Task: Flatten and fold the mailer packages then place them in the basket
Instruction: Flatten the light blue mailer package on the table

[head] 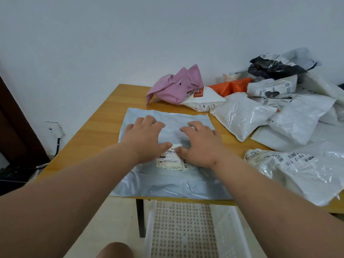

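Observation:
A large pale grey-blue mailer [167, 185] lies spread flat on the wooden table [104, 123], its white shipping label [172, 161] facing up. Both of my hands press down on it, palms down and fingers spread. My left hand [147, 136] rests on its left half. My right hand [199, 142] rests on its right half, thumb at the label's top edge. A white perforated plastic basket [230, 228] stands on the floor under the table's near edge, right in front of me.
A heap of crumpled mailers covers the table's right side: a pink one [175, 86], an orange one [230, 86], a black one [273, 67], and several white ones [240, 116]. A wall socket [55, 129] with a cable sits low on the left.

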Demonstrator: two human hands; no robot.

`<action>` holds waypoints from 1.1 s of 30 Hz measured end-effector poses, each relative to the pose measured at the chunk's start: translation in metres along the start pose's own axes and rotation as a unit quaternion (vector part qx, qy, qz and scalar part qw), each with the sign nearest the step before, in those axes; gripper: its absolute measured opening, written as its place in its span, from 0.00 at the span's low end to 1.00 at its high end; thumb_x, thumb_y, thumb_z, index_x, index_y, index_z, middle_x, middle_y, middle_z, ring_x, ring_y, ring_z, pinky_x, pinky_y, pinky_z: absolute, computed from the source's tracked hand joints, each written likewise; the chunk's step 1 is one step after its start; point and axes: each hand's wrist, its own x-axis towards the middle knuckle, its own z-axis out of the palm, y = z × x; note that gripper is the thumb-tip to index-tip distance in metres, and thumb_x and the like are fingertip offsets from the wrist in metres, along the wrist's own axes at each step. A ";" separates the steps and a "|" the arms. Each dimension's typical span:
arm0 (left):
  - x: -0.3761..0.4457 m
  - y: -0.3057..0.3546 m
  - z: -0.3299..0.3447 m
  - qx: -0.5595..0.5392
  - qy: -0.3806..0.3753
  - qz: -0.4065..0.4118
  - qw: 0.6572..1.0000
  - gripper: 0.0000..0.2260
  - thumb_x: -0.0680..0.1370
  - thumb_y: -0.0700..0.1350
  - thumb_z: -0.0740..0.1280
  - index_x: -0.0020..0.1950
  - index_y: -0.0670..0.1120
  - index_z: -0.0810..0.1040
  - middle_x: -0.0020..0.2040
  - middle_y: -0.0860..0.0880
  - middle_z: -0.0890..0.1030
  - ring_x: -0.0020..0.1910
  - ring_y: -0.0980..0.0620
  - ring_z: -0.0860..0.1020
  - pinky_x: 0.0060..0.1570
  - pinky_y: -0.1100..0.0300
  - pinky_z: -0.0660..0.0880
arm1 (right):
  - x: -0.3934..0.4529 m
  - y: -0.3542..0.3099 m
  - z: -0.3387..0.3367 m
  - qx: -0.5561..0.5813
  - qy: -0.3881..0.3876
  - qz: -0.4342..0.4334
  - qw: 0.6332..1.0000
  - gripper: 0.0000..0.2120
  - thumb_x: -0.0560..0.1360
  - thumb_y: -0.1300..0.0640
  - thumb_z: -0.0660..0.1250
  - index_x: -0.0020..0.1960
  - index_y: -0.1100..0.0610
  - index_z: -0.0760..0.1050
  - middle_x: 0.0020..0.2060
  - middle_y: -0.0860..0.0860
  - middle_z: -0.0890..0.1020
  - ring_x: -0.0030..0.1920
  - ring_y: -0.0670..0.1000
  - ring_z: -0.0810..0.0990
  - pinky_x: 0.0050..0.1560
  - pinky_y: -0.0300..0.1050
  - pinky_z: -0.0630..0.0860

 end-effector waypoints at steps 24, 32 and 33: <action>-0.055 0.005 0.030 0.036 -0.142 0.075 0.986 0.56 0.61 0.81 0.56 0.79 0.55 0.37 0.80 0.56 0.41 0.79 0.51 0.41 0.76 0.44 0.44 | -0.065 0.014 0.030 -0.001 -0.100 -0.010 0.995 0.45 0.67 0.21 0.49 0.78 0.36 0.42 0.79 0.40 0.42 0.78 0.47 0.38 0.75 0.63 0.36; -0.046 -0.040 0.030 -0.187 0.045 -0.224 0.956 0.39 0.74 0.67 0.64 0.78 0.50 0.58 0.76 0.45 0.62 0.75 0.41 0.58 0.73 0.48 0.57 | -0.056 0.017 0.025 0.084 0.085 0.183 0.976 0.27 0.77 0.40 0.58 0.74 0.47 0.62 0.76 0.52 0.58 0.76 0.55 0.54 0.75 0.56 0.51; -0.048 -0.045 0.034 -0.175 0.024 -0.251 0.952 0.38 0.73 0.67 0.63 0.77 0.48 0.59 0.74 0.43 0.64 0.73 0.39 0.60 0.71 0.46 0.59 | -0.055 0.016 0.027 0.096 0.060 0.214 0.970 0.30 0.75 0.38 0.59 0.74 0.48 0.61 0.76 0.54 0.57 0.76 0.58 0.53 0.75 0.57 0.53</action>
